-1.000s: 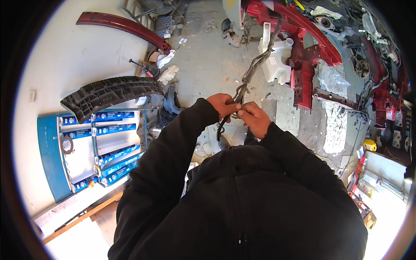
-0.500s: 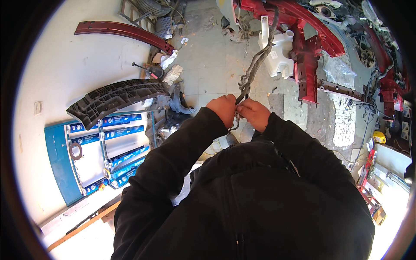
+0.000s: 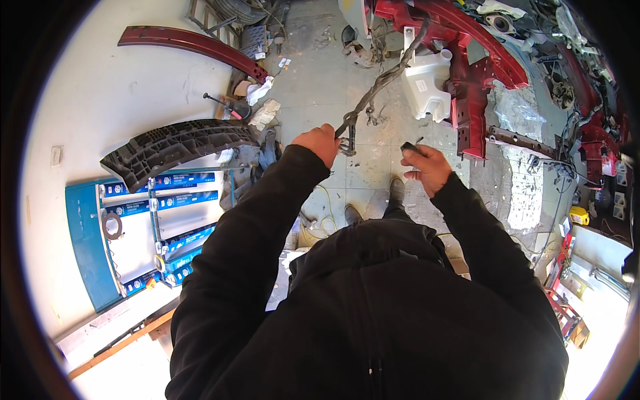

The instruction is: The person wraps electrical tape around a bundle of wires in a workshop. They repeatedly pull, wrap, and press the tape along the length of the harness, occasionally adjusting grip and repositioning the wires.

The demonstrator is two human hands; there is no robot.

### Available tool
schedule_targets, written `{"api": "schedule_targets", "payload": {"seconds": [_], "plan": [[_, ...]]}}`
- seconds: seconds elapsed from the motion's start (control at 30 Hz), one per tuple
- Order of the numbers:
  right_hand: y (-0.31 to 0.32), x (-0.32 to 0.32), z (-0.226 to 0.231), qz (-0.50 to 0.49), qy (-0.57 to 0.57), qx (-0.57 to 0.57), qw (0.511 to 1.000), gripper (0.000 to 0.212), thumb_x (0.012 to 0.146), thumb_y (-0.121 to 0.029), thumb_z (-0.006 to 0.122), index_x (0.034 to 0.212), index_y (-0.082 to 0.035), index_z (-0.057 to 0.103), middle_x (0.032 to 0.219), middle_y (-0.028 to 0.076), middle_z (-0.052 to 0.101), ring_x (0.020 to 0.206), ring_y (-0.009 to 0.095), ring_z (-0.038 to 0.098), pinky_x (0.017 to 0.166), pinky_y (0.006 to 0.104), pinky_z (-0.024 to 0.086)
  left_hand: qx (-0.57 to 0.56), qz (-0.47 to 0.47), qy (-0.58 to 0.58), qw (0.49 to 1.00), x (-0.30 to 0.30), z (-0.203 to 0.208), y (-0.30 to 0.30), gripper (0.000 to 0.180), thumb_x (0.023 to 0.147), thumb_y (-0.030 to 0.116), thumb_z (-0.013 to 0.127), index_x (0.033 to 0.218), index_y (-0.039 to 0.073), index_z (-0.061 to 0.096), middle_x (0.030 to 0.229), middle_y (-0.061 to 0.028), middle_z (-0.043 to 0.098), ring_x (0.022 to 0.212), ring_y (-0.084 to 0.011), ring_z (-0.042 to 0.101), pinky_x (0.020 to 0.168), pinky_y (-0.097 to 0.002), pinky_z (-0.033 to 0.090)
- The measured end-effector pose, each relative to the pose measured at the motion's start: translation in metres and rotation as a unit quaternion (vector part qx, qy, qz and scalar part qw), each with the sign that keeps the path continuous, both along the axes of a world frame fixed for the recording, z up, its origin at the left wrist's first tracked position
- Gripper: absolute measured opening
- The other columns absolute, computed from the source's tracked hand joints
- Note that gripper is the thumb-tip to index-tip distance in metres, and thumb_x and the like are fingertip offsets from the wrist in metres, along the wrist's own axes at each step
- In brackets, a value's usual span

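My left hand is closed around the lower end of a dark wiring harness. The harness slants up and right to the red car body frame. Small branches and connectors dangle from it just right of my left fist. My right hand, apart from the harness, pinches a small black piece between thumb and fingers; its exact kind is too small to make out. A white plastic fluid reservoir sits beyond my right hand, against the red frame.
Leaning by the left wall are a black plastic bumper part and a dark red bar. A blue rack holds blue boxes. My shoes stand on the tiled floor. At the right lie car parts and a yellow object.
My hands have parted: the left moved left, still gripping the harness, and the right moved right with a small black piece. The harness now slants further left.
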State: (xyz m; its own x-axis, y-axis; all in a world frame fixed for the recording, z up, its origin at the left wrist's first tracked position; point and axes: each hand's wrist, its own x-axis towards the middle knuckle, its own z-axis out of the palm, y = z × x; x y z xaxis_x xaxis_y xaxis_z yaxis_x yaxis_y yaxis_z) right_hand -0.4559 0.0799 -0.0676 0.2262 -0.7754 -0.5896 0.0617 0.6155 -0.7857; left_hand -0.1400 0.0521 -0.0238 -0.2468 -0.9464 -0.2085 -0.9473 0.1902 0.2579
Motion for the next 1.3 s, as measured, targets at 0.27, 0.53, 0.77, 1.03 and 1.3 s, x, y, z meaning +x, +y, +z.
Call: {"api": "schedule_targets", "payload": {"seconds": [0.27, 0.53, 0.77, 1.03, 1.3], "plan": [[-0.028, 0.073, -0.110, 0.014, -0.104, -0.004, 0.994, 0.034, 0.090, -0.007, 0.080, 0.119, -0.009, 0.064, 0.113, 0.003, 0.069, 0.100, 0.015, 0.066, 0.084, 0.0354, 0.054, -0.054, -0.074, 0.048, 0.995, 0.002, 0.065, 0.008, 0.024, 0.099, 0.021, 0.065, 0.101, -0.001, 0.057, 0.087, -0.0270, 0.071, 0.084, -0.0490, 0.071, 0.076, -0.0577, 0.057], [-0.001, 0.116, -0.112, 0.015, -0.352, 0.046, 0.935, 0.034, 0.094, -0.002, 0.056, 0.128, 0.003, 0.058, 0.115, 0.020, 0.071, 0.101, 0.038, 0.074, 0.092, 0.0495, 0.061, -0.011, -0.080, 0.151, 0.985, 0.018, 0.108, 0.002, 0.027, 0.103, 0.026, 0.066, 0.100, -0.001, 0.064, 0.079, -0.0260, 0.066, 0.077, -0.0473, 0.067, 0.068, -0.0516, 0.051], [0.072, 0.078, 0.015, -0.018, -0.381, 0.065, 0.922, 0.029, 0.099, -0.008, 0.064, 0.127, -0.005, 0.059, 0.123, 0.015, 0.071, 0.113, 0.043, 0.073, 0.098, 0.0553, 0.059, -0.116, 0.033, 0.196, 0.973, 0.102, 0.032, -0.003, 0.025, 0.105, 0.029, 0.064, 0.107, 0.005, 0.068, 0.089, -0.0249, 0.071, 0.088, -0.0479, 0.070, 0.077, -0.0542, 0.054], [0.062, 0.102, 0.141, -0.097, -0.320, -0.049, 0.941, 0.024, 0.098, 0.012, 0.061, 0.105, -0.012, 0.060, 0.115, 0.017, 0.075, 0.115, 0.036, 0.075, 0.101, 0.0470, 0.064, -0.292, 0.094, 0.353, 0.884, 0.045, 0.028, 0.095, 0.024, 0.101, 0.006, 0.065, 0.124, -0.002, 0.067, 0.109, -0.0195, 0.071, 0.102, -0.0347, 0.070, 0.091, -0.0426, 0.056], [0.030, 0.146, 0.166, -0.094, -0.326, -0.107, 0.935, 0.019, 0.100, 0.008, 0.064, 0.096, -0.010, 0.063, 0.118, 0.014, 0.076, 0.118, 0.032, 0.074, 0.103, 0.0464, 0.063, 0.025, -0.055, 0.621, 0.781, 0.006, 0.073, 0.169, 0.027, 0.104, 0.013, 0.069, 0.127, -0.001, 0.068, 0.097, -0.0084, 0.073, 0.087, -0.0174, 0.067, 0.083, -0.0330, 0.055]]}}
